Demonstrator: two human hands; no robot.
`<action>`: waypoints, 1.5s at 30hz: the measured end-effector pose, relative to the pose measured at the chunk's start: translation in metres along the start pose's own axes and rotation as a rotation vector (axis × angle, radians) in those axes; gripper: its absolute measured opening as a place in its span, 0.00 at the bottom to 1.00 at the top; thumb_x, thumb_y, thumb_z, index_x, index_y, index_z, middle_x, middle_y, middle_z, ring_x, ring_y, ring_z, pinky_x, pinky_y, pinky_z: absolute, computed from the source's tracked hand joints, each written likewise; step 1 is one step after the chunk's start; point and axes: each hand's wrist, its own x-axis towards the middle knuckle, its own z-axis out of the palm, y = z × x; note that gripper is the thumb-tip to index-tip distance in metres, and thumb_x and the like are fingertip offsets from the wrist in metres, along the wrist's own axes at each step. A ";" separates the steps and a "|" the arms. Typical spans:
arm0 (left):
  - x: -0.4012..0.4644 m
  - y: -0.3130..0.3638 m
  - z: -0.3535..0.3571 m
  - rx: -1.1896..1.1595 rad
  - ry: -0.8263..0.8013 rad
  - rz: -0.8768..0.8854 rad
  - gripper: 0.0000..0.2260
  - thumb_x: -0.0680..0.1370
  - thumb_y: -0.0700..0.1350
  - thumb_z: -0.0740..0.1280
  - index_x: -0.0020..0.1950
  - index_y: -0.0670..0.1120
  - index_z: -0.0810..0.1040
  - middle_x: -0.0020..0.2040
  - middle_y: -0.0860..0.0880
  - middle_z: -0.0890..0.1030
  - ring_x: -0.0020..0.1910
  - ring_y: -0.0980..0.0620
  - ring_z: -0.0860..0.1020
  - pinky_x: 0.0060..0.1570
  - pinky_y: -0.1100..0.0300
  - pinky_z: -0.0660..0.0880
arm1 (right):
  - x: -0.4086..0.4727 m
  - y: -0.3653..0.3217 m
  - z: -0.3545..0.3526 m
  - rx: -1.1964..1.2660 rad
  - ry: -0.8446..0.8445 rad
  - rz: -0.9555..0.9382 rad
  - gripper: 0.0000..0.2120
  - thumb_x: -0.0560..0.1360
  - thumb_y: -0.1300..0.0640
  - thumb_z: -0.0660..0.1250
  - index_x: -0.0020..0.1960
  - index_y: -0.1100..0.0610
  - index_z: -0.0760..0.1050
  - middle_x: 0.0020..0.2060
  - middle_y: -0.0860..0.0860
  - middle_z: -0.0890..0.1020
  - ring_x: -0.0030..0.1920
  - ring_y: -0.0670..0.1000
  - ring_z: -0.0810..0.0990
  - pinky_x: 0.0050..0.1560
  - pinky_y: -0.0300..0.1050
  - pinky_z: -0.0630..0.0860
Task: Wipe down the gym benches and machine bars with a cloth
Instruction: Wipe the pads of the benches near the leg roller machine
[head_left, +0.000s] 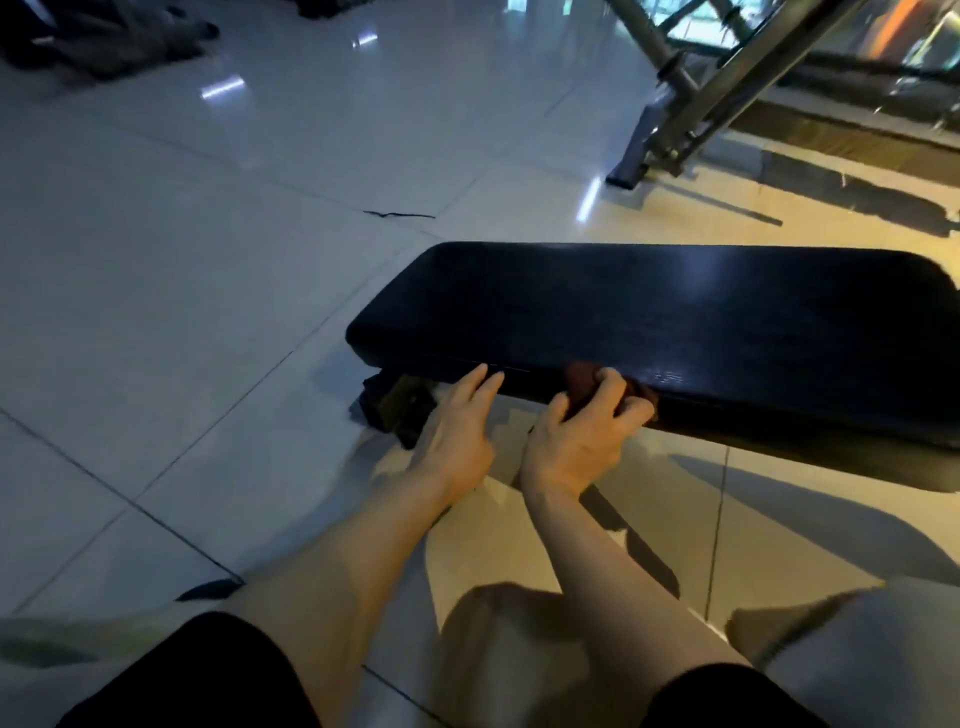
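- The bench (649, 312), a long black pad, lies low across the tiled floor (208, 260); its near long side faces the person.
- The right hand (582, 436) grips a dark reddish cloth (584, 387) bunched in curled fingers and presses it against the pad's near edge, a little left of the middle. Bunching the cloth probably gives a firm wad to rub the edge seam with.
- The left hand (457, 431) holds nothing: its fingers are fairly straight and slightly spread, the tips touching the same near edge, just beside the cloth hand. It looks placed there to steady the pad or brace the body while the other hand rubs.
- Both forearms reach forward from low down, which suggests a crouch or kneel to get level with the side of the pad.
- The pad's top shows a faint sheen; whether it is wiped already I cannot tell.
- The bench's dark foot (400, 405) shows under the left end, beside the left hand.
- A grey machine frame (675, 119) with slanted bars stands well apart, beyond the bench at the upper right; judging by the task, it remains to be wiped.
- No containers are visible: no bucket, bottle or bin.
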 end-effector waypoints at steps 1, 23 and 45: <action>0.004 -0.011 -0.005 0.006 0.009 -0.004 0.33 0.78 0.30 0.58 0.79 0.50 0.52 0.79 0.53 0.49 0.77 0.53 0.49 0.72 0.61 0.53 | -0.004 -0.003 0.011 0.000 -0.004 0.011 0.19 0.72 0.65 0.70 0.62 0.60 0.72 0.60 0.61 0.68 0.57 0.62 0.74 0.52 0.57 0.79; 0.053 -0.119 -0.069 0.048 -0.073 0.229 0.29 0.78 0.31 0.60 0.77 0.46 0.60 0.78 0.48 0.58 0.76 0.50 0.55 0.75 0.55 0.56 | -0.048 -0.046 0.098 -0.137 -0.091 0.023 0.14 0.74 0.59 0.71 0.59 0.57 0.76 0.59 0.54 0.70 0.52 0.46 0.71 0.53 0.36 0.69; 0.059 -0.130 -0.076 -0.041 -0.109 0.268 0.31 0.77 0.31 0.61 0.78 0.48 0.56 0.79 0.51 0.53 0.77 0.53 0.50 0.75 0.55 0.53 | -0.063 -0.041 0.118 -0.272 0.053 -0.059 0.14 0.70 0.61 0.74 0.54 0.58 0.77 0.56 0.57 0.72 0.49 0.57 0.78 0.45 0.49 0.80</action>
